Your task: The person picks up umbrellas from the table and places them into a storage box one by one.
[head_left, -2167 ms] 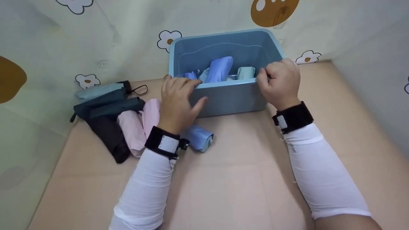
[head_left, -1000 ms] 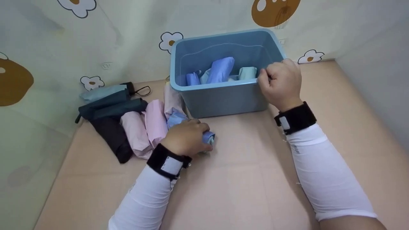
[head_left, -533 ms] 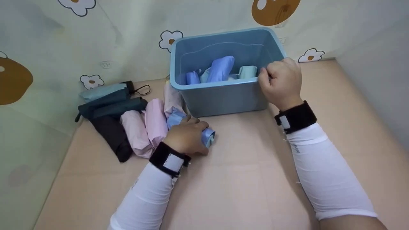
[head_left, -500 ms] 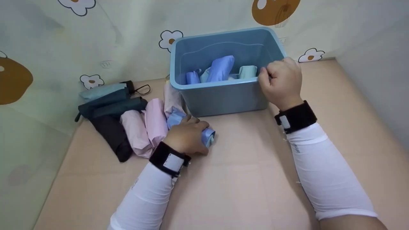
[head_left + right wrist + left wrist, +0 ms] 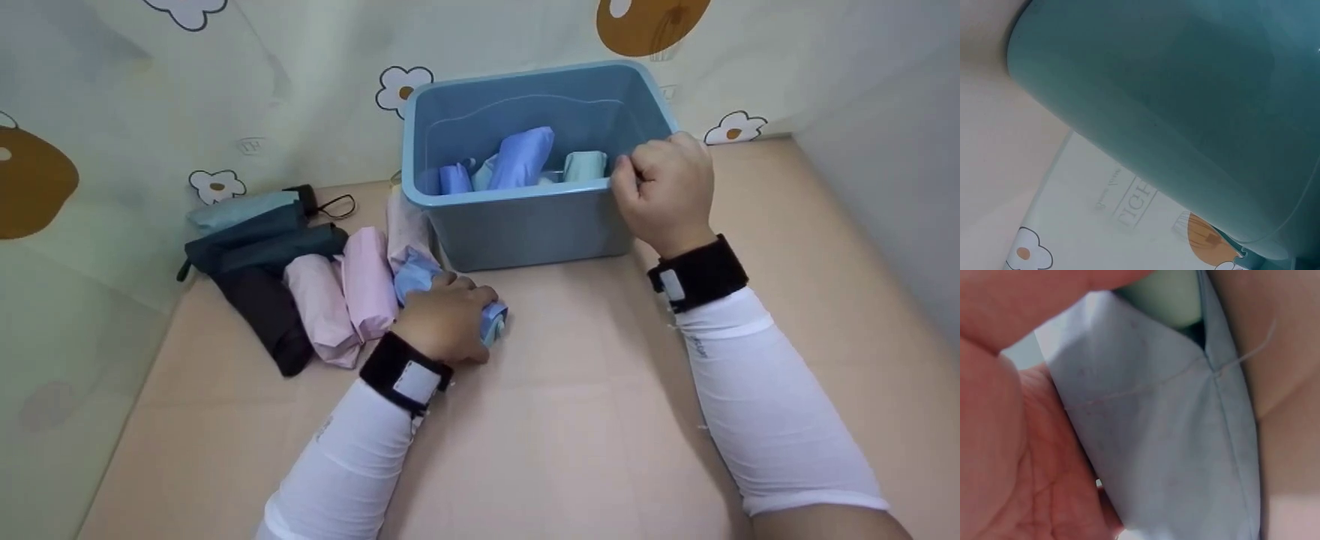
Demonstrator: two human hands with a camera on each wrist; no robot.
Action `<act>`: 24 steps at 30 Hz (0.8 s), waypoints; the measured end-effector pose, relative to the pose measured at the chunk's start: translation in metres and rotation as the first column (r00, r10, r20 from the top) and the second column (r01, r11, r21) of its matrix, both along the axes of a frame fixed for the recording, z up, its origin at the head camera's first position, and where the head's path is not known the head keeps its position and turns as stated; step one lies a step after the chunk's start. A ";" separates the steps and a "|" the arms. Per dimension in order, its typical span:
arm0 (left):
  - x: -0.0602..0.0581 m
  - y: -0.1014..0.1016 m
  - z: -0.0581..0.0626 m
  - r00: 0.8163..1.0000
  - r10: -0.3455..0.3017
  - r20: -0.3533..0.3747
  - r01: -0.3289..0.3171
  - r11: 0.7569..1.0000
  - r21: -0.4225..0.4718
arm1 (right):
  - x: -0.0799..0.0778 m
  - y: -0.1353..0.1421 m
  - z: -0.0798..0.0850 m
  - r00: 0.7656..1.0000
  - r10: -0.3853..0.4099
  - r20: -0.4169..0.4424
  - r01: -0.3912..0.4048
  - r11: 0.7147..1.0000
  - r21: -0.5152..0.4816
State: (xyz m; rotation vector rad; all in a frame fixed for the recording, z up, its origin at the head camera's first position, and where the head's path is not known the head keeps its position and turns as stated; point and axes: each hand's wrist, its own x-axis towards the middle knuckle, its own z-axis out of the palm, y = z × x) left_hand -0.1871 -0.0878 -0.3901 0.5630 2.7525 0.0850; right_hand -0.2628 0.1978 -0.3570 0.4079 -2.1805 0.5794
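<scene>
In the head view my left hand grips a folded blue umbrella lying on the table, its fingers over the top and its thumb on the near side. The left wrist view has the umbrella's cloth against the palm, with a pale green end showing at the opening. My right hand is curled over the front right corner of a blue plastic bin. The right wrist view is filled mostly by the bin's wall. Inside the bin lie a blue folded umbrella and a mint roll.
Left of the bin lie several folded umbrellas: a light teal one, dark green ones, a black one, pink ones and a greyish-pink one. A flower-printed curtain stands behind the table.
My left hand has come off the bin's front left rim, down to the blue umbrella on the table, and its fingers have closed round it. My right hand has stayed on the bin corner.
</scene>
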 end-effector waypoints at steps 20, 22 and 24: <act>0.000 0.000 0.000 0.999 -0.020 -0.028 0.020 1.000 -0.011 | -0.002 0.000 -0.001 1.000 -0.004 -0.014 0.004 1.000 -0.002; 0.000 -0.001 0.000 0.999 -0.025 -0.033 0.025 1.000 -0.008 | -0.002 0.000 -0.001 1.000 -0.003 -0.014 0.003 1.000 -0.005; 0.001 -0.001 0.000 0.999 -0.026 -0.037 0.026 1.000 0.000 | -0.002 0.000 -0.001 1.000 -0.002 -0.013 0.002 1.000 -0.008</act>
